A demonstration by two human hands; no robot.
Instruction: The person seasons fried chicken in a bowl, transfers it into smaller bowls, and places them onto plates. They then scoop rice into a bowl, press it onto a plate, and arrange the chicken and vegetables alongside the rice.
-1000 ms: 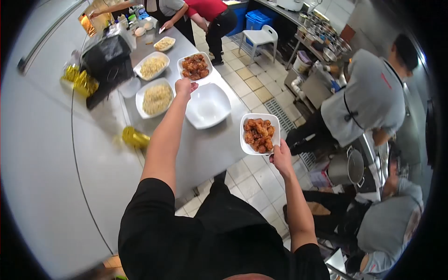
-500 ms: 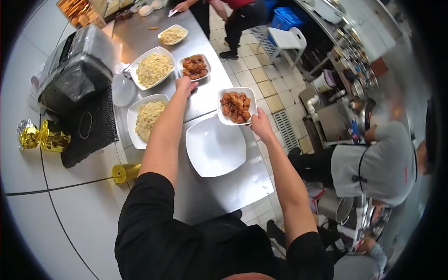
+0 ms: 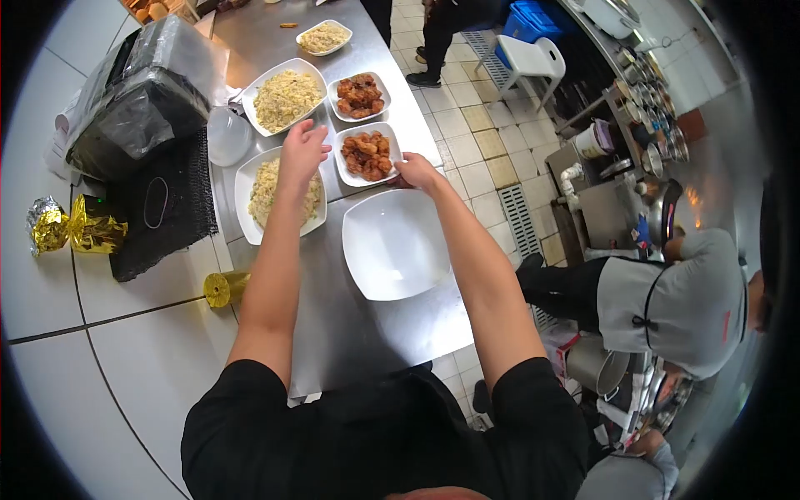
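Note:
My right hand (image 3: 417,172) grips the near right corner of a white square plate of fried chicken (image 3: 367,156) that rests on the steel table (image 3: 367,333). My left hand (image 3: 302,147) hovers with its fingers apart and holds nothing, just left of that plate and over the far edge of a plate of rice (image 3: 265,196). A second plate of fried chicken (image 3: 360,96) sits just beyond. A larger plate of rice (image 3: 286,98) lies to its left. An empty white square bowl (image 3: 396,243) stands under my right forearm.
A small dish of rice (image 3: 323,37) sits at the far end. A plastic-wrapped black machine (image 3: 137,92), a black mat (image 3: 162,208) and gold foil (image 3: 75,233) lie on the left. A person in a grey shirt (image 3: 675,300) works at the right by the stoves. A white chair (image 3: 533,58) stands in the aisle.
My right hand has carried the chicken plate left and set it on the table next to the other chicken plate. My left hand has let go of the far plate and drawn back.

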